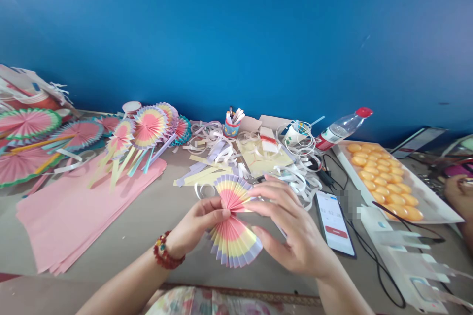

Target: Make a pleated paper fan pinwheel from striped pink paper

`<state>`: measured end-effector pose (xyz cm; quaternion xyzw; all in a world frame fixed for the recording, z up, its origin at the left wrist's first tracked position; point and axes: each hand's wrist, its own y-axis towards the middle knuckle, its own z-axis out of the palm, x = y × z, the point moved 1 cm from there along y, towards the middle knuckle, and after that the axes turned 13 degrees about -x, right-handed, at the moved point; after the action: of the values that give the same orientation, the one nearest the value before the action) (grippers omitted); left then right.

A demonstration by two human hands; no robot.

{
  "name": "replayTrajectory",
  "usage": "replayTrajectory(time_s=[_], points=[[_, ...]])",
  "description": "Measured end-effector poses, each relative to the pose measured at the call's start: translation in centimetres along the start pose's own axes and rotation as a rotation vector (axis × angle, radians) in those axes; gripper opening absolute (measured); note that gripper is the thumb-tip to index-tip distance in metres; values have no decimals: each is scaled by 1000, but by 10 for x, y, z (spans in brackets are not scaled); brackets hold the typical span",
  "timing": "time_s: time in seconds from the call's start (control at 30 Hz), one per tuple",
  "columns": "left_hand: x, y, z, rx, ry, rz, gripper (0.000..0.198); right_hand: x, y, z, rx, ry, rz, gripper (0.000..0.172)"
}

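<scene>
A pleated paper fan in pink, yellow and lilac is spread out in front of me, its folds fanning up and down from the middle. My left hand, with a red bead bracelet at the wrist, pinches it near its centre between thumb and fingers. At the fan's right side is my right hand, fingers apart and curved, the fingertips at or very near the pleats. Whether they touch the paper I cannot tell for sure.
Pink sheets and finished paper rosettes lie left. Paper strips and a pen cup are behind. On the right are a phone, a bottle, a tray of orange ovals and a power strip. Another person's hand shows far right.
</scene>
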<state>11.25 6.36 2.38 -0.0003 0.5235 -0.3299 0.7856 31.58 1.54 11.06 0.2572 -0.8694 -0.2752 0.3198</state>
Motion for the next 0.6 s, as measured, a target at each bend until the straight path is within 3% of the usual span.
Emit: replayTrajectory(time_s=[0.13,0.17,0.27,0.37,0.6], points=[[4,2,-3,3,-34,-17,27,-10,-25,9,-325,211,217,22],[4,2,-4,7,-45,-14,28,-12,-31,14,-352,241,288,20],[4,2,-4,28,-73,5,31,-15,-39,31,-275,285,379,17],[4,1,-4,48,-71,13,33,-12,-37,42,-206,305,355,21],[6,1,-7,45,-67,2,35,-10,-31,45,-207,295,297,21]])
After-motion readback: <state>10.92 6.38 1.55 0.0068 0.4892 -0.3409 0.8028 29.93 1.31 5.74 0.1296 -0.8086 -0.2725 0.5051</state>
